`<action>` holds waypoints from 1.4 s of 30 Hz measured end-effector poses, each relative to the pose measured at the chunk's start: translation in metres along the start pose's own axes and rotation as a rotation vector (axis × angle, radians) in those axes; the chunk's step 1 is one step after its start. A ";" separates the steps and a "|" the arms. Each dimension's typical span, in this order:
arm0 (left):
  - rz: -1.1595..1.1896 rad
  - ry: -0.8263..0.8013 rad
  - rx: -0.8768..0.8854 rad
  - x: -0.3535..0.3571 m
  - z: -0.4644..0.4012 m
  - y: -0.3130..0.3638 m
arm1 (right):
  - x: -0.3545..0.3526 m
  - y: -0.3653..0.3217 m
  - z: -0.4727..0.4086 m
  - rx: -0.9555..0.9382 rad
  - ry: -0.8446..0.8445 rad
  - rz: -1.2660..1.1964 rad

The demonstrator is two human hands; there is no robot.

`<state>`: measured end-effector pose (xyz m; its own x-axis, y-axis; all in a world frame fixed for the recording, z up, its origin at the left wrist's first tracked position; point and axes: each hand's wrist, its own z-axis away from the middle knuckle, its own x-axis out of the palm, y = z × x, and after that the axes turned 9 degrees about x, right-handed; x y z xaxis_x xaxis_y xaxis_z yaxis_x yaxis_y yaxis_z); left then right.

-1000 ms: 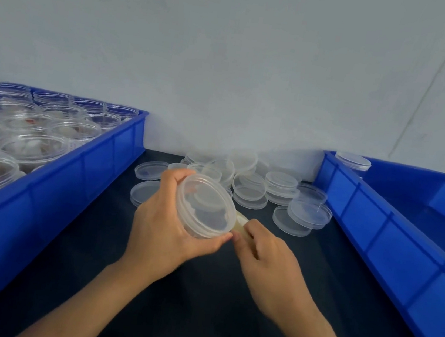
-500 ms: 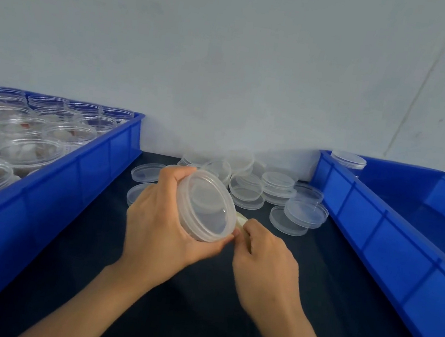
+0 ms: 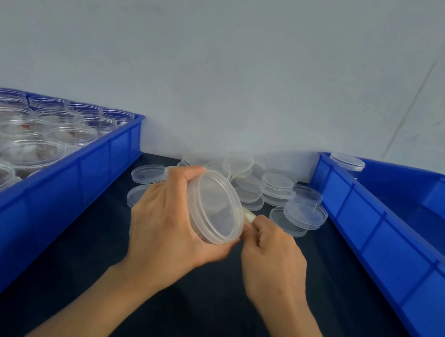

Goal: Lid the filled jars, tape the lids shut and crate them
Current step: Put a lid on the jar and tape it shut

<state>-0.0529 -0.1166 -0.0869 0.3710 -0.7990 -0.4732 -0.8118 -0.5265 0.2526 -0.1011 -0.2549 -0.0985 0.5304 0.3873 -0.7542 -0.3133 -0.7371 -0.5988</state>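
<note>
Single view, head-worn wide-angle camera. It looked forward and down from close above the dark table (image 3: 195, 320), facing the pale wall (image 3: 230, 56). Blue crates flanked the frame, left crate (image 3: 39, 215) and right crate (image 3: 389, 247). No second view was supplied.

A dark cloth (image 3: 195, 320) covers the table between the bins. Behind it rises a pale grey wall (image 3: 230, 56), scuffed, with a faint slanting line at right.
</note>
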 end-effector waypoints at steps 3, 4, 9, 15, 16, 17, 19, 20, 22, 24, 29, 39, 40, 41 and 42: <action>-0.010 -0.016 0.005 0.000 -0.001 0.002 | 0.001 0.000 -0.002 0.008 -0.007 0.007; -0.008 -0.024 0.007 0.000 -0.001 0.002 | 0.001 0.001 -0.002 0.002 -0.005 0.008; 0.195 -0.024 -0.087 -0.006 -0.003 -0.006 | -0.006 0.005 -0.003 -0.215 -0.035 -0.131; 0.386 -0.089 -0.191 -0.011 -0.004 -0.032 | -0.012 0.007 -0.001 -0.300 -0.282 -0.266; 0.413 -0.104 -0.198 -0.012 -0.004 -0.035 | -0.012 0.006 -0.001 -0.282 -0.332 -0.289; 0.443 -0.121 -0.201 -0.012 -0.004 -0.037 | -0.012 0.006 -0.001 -0.259 -0.380 -0.316; 0.498 -0.146 -0.200 -0.010 -0.003 -0.040 | -0.012 0.006 -0.003 -0.210 -0.458 -0.355; 0.517 -0.161 -0.206 -0.008 -0.001 -0.041 | -0.013 0.006 -0.003 -0.183 -0.488 -0.371; 0.552 -0.200 -0.241 -0.006 0.000 -0.043 | -0.013 0.007 -0.005 -0.123 -0.542 -0.410; 0.565 -0.228 -0.269 -0.003 0.002 -0.046 | -0.012 0.007 -0.006 -0.077 -0.586 -0.428; 0.581 -0.249 -0.225 0.003 0.006 -0.049 | -0.008 0.009 -0.006 0.008 -0.647 -0.393; 0.736 -0.002 -0.419 0.039 0.022 -0.031 | -0.003 0.003 0.000 0.051 -0.539 -0.334; 0.741 0.028 -0.420 0.040 0.022 -0.030 | -0.004 0.003 0.000 0.044 -0.542 -0.330; 0.739 0.041 -0.415 0.041 0.021 -0.030 | -0.005 0.003 0.001 0.039 -0.546 -0.333; 0.731 0.043 -0.406 0.040 0.020 -0.029 | -0.005 0.003 0.001 0.033 -0.551 -0.337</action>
<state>-0.0233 -0.1273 -0.1303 -0.1624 -0.9859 -0.0411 -0.6324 0.0720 0.7713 -0.1057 -0.2584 -0.0969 0.1244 0.8285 -0.5460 -0.2293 -0.5113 -0.8282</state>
